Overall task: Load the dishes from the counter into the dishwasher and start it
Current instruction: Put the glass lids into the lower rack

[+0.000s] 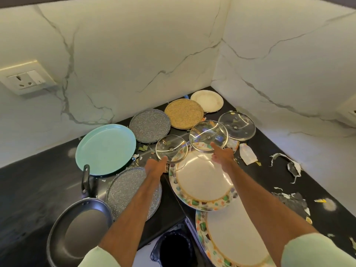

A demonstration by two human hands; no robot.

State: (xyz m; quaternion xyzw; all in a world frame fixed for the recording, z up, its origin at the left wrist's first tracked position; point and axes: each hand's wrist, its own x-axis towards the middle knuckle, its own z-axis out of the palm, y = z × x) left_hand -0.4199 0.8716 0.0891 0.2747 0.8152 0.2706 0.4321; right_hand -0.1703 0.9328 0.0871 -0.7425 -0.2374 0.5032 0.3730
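Dishes crowd the black corner counter (38, 182). My left hand (156, 165) reaches forward with straight fingers, its tips at the near rim of a small glass lid (170, 146). My right hand (221, 156) stretches out too, fingertips touching the near edge of a second glass lid (204, 132) that lies partly on a flower-rimmed white plate (202, 182). A third glass lid (238, 125) sits behind. Neither hand grips anything.
A turquoise plate (105, 149), two grey speckled plates (150, 125) (125, 191), a tan speckled plate (184, 113), a cream plate (208, 101) and a black frying pan (79, 230) surround the hands. Another flower-rimmed plate (231, 237) overhangs the front. Torn scraps (289, 166) litter the right side.
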